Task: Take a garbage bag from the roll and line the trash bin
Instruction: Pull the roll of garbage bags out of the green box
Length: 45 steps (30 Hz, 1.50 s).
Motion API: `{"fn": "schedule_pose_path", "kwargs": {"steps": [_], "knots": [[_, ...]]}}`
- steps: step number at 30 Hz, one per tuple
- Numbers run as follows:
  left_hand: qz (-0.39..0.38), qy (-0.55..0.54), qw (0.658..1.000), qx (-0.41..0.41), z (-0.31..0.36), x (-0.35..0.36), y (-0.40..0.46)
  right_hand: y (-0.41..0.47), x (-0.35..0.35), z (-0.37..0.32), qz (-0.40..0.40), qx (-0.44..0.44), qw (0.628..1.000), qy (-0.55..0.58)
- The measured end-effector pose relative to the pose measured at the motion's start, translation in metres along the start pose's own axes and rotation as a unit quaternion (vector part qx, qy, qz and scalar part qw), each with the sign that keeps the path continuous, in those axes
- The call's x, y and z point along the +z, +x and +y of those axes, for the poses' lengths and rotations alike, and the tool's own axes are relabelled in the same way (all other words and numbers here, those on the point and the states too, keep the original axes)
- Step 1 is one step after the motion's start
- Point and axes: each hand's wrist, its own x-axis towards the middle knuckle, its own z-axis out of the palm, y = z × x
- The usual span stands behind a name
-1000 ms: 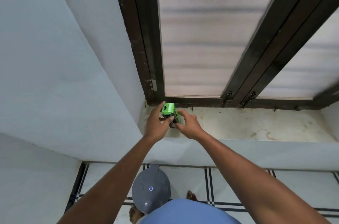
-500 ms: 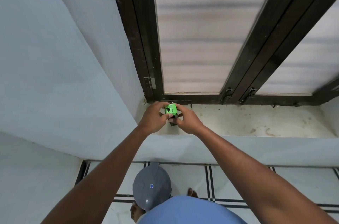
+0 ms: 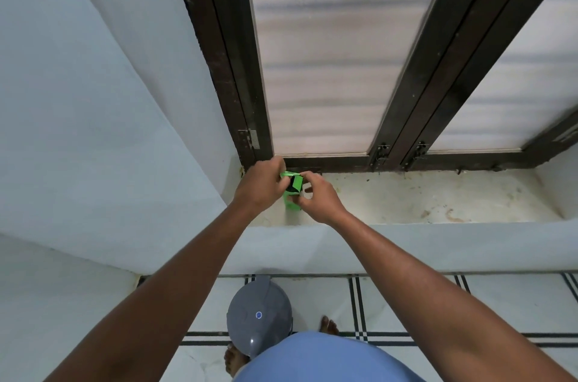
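A green box of garbage bags [image 3: 292, 201] stands upright on the stained window sill [image 3: 438, 200], its top flap lifted and a dark roll showing inside. My left hand [image 3: 261, 183] pinches the raised green flap at the box's upper left. My right hand [image 3: 317, 194] grips the box's right side, with its fingers at the opening. Down on the floor, close to my feet, stands the grey trash bin [image 3: 259, 316] with its domed lid closed.
A dark-framed window with frosted panes [image 3: 328, 69] rises behind the sill. A pale wall [image 3: 93, 131] closes off the left. The tiled floor [image 3: 406, 306] with black lines runs to the right of the bin. My blue shirt fills the bottom edge.
The box has gone from tilted in my hands to standing on the sill. Its top flap is now lifted open, showing the dark roll inside.
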Motion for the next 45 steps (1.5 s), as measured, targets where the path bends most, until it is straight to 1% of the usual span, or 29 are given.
{"fn": "schedule_pose_path", "kwargs": {"steps": [1,3,4,5,8,10,15,17,20,25,28,30,33,35,37,39,42,45], "knots": [[0.014,-0.037,0.999,-0.03,0.001,0.001,0.002,0.0,-0.002,0.0,-0.008,-0.003,1.0,0.001],[0.047,-0.124,0.986,-0.102,0.0,0.006,0.007,0.0,-0.005,0.0,-0.022,-0.002,1.0,-0.002],[0.058,-0.15,0.98,-0.116,-0.001,0.008,0.009,0.0,-0.007,0.0,-0.027,0.0,1.0,-0.004],[0.055,-0.155,0.98,-0.108,-0.002,0.01,0.01,-0.001,-0.008,0.0,-0.029,0.0,1.0,-0.001],[-0.003,-0.175,0.982,-0.066,-0.007,0.016,0.007,-0.006,-0.009,-0.002,-0.021,0.003,0.999,0.025],[-0.028,-0.194,0.978,-0.074,-0.009,0.018,0.005,-0.009,-0.01,-0.006,-0.006,0.008,0.999,0.045],[-0.044,-0.261,0.955,-0.135,-0.014,0.017,0.007,-0.008,-0.004,-0.008,0.02,0.018,0.997,0.067],[-0.06,-0.261,0.954,-0.135,-0.018,0.016,0.006,-0.005,0.0,-0.006,0.025,0.049,0.992,0.116],[-0.08,-0.265,0.954,-0.113,-0.025,0.019,0.004,-0.001,0.002,-0.001,0.041,0.092,0.973,0.209],[-0.09,-0.277,0.951,-0.105,-0.032,0.026,0.001,-0.003,-0.001,0.002,0.106,0.088,0.965,0.224],[-0.077,-0.285,0.949,-0.113,-0.033,0.03,-0.002,0.001,0.006,0.005,0.138,0.09,0.965,0.202],[-0.068,-0.281,0.949,-0.126,-0.033,0.03,-0.005,0.001,0.011,0.007,0.139,0.085,0.97,0.182],[-0.054,-0.281,0.948,-0.137,-0.036,0.033,-0.011,-0.012,0.013,0.002,0.101,0.064,0.979,0.166],[-0.036,-0.277,0.95,-0.139,-0.04,0.037,-0.014,-0.018,0.014,0.002,0.071,0.024,0.988,0.132],[-0.012,-0.249,0.96,-0.132,-0.043,0.04,-0.016,-0.019,0.015,0.004,0.054,-0.008,0.994,0.091],[0.01,-0.219,0.969,-0.11,-0.047,0.041,-0.016,-0.016,0.014,0.006,0.048,-0.02,0.996,0.073],[-0.013,-0.214,0.972,-0.094,-0.048,0.036,-0.015,-0.014,0.013,0.003,0.034,-0.027,0.998,0.044],[-0.036,-0.191,0.977,-0.093,-0.045,0.03,-0.013,-0.014,0.016,0.001,0.048,-0.022,0.998,0.023]]}}
